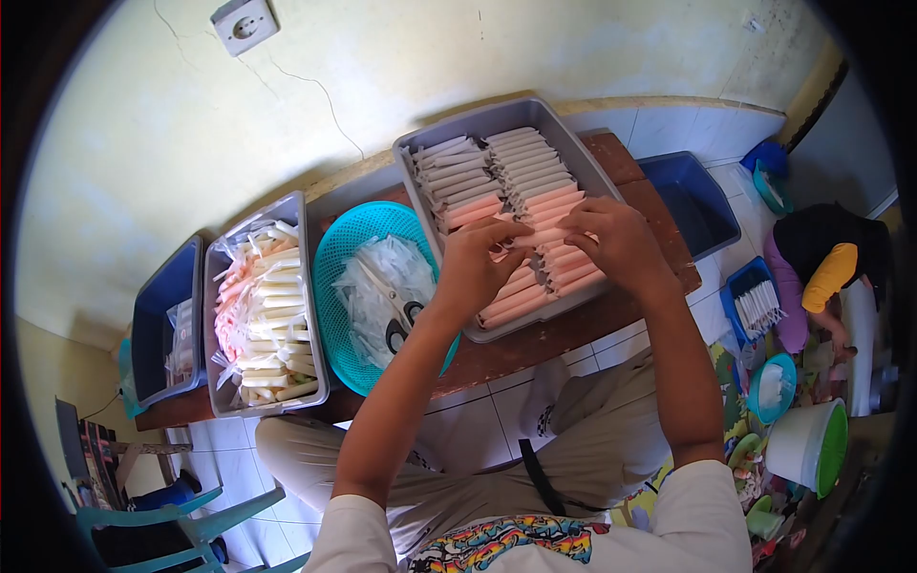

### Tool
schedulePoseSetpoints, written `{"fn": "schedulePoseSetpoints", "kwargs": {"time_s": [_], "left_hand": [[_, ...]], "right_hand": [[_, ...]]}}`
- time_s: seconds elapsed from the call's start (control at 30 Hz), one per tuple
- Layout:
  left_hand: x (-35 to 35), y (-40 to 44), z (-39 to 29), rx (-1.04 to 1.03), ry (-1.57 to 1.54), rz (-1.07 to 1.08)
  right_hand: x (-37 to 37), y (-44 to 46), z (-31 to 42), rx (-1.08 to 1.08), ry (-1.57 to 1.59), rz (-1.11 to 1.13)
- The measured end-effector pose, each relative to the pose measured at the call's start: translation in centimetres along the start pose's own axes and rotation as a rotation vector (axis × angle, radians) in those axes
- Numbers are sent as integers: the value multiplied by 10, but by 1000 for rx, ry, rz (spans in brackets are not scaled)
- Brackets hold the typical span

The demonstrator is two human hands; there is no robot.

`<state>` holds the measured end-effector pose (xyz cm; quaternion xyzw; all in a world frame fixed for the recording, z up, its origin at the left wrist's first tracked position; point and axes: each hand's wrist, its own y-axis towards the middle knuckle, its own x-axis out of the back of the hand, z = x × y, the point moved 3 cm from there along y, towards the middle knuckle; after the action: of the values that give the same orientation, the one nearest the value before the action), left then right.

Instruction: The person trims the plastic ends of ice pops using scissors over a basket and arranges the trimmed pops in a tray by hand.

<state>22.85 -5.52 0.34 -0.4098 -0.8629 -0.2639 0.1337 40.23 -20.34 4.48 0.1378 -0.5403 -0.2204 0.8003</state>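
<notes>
Over a grey tray (pixel 600 162) my two hands face each other. My left hand (pixel 478 258) is closed, thumb and fingers pinched at one end of a pink filled plastic tube (pixel 546 235). At its other end my right hand (pixel 621 244) is closed too, fingertips bent down. Beneath them, wrapped tubes lie side by side in two columns: whitish tubes (pixel 521 153) at the far end, pink tubes (pixel 516 304) nearer me. My fingers partly hide the tube and those under it.
Left of the tray, a turquoise basket (pixel 330 277) holds clear plastic wrappers (pixel 368 315) and scissors (pixel 394 301). Further left are a grey tub of pink and cream tubes (pixel 277 329) and a blue tub (pixel 158 329). A person (pixel 821 258) sits on the right beside containers.
</notes>
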Motion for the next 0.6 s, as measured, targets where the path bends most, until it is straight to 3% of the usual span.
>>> {"fn": "schedulePoseSetpoints", "kwargs": {"time_s": [0.07, 0.43, 0.6], "left_hand": [[-9, 6, 8, -41, 58, 74], [-58, 22, 29, 65, 136, 429], [-68, 26, 35, 69, 129, 449]], "right_hand": [[1, -6, -12, -84, -1, 116], [-12, -29, -39, -231, -213, 214], [-19, -28, -46, -384, -227, 303]]}}
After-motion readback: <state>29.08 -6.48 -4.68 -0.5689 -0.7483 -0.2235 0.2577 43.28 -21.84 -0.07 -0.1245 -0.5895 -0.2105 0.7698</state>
